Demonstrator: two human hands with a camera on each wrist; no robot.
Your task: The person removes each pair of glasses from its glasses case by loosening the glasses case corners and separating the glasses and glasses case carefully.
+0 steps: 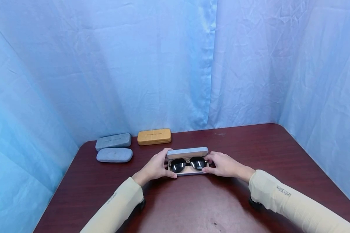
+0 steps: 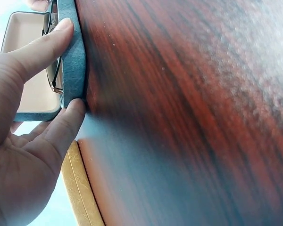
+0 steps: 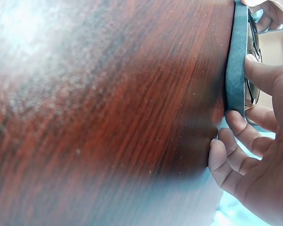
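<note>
An open grey-blue glasses case (image 1: 188, 152) sits mid-table, lid up, with dark sunglasses (image 1: 187, 163) lying inside. My left hand (image 1: 156, 166) grips the case's left end, thumb on the front rim and fingers behind. My right hand (image 1: 223, 164) grips the right end the same way. In the left wrist view the thumb presses the case rim (image 2: 73, 56) and the beige lining (image 2: 30, 61) shows. In the right wrist view the thumb rests on the case edge (image 3: 236, 61), with fingers (image 3: 243, 132) curled beneath its end.
Two shut grey-blue cases (image 1: 113, 141) (image 1: 114, 155) lie at the back left, with a shut tan case (image 1: 154, 136) beside them, also seen as the tan case (image 2: 82, 193) in the left wrist view. The dark wooden table (image 1: 210, 200) is ringed by blue curtains (image 1: 163, 64).
</note>
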